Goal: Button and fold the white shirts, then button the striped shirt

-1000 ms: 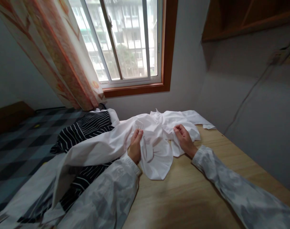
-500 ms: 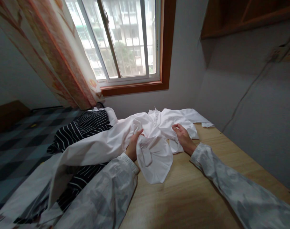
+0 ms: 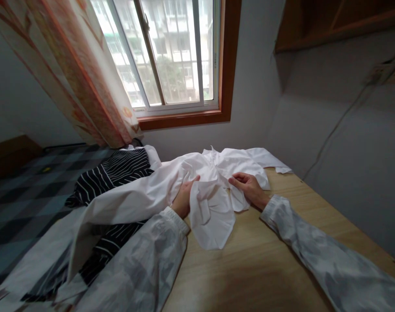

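Observation:
A crumpled white shirt lies across a wooden table, its long body trailing off to the left. My left hand grips a fold of the shirt near its middle, partly hidden under the cloth. My right hand pinches the fabric a little to the right, fingers curled on it. Both my arms wear pale mottled sleeves.
A black-and-white striped garment lies under and left of the shirt. A checked bedcover spreads to the left. Behind are a window, a patterned curtain and grey walls; a wooden shelf hangs top right.
My right hand has shifted left toward the shirt's middle and closed on the cloth. My left hand has moved slightly, gathering the fold. The shirt's lower flap has bunched a little.

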Action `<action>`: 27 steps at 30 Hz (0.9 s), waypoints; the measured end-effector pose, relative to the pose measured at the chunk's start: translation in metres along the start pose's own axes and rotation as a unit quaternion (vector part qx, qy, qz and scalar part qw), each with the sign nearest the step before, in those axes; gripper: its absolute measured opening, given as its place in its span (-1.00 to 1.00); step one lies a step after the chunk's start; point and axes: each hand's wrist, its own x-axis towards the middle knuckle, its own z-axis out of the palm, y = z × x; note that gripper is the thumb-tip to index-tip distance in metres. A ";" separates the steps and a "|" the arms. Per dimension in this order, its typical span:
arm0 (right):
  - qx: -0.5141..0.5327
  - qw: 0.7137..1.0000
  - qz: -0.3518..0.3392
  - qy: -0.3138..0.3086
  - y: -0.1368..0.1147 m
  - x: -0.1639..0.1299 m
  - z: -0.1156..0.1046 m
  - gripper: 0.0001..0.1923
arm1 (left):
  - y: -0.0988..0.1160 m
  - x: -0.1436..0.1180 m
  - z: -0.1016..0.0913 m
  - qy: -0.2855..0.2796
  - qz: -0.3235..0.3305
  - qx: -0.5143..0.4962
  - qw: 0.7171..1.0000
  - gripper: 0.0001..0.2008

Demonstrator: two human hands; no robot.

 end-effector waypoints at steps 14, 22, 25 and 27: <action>0.035 0.998 0.034 -0.040 -0.003 -0.010 0.002 -0.51 | 0.018 -0.021 0.011 -0.234 0.202 0.284 0.908 -0.73; -0.026 0.998 -0.011 -0.052 0.002 -0.011 0.004 -0.56 | 0.006 -0.016 0.014 -0.216 0.141 0.285 0.923 -0.51; -0.105 0.991 -0.073 -0.042 0.006 -0.013 0.010 -0.68 | -0.002 -0.017 0.021 -0.105 0.126 0.349 0.923 -0.53; -0.157 0.982 -0.102 -0.031 0.008 -0.015 0.014 -0.75 | -0.006 -0.018 0.026 -0.054 0.136 0.403 0.904 -0.56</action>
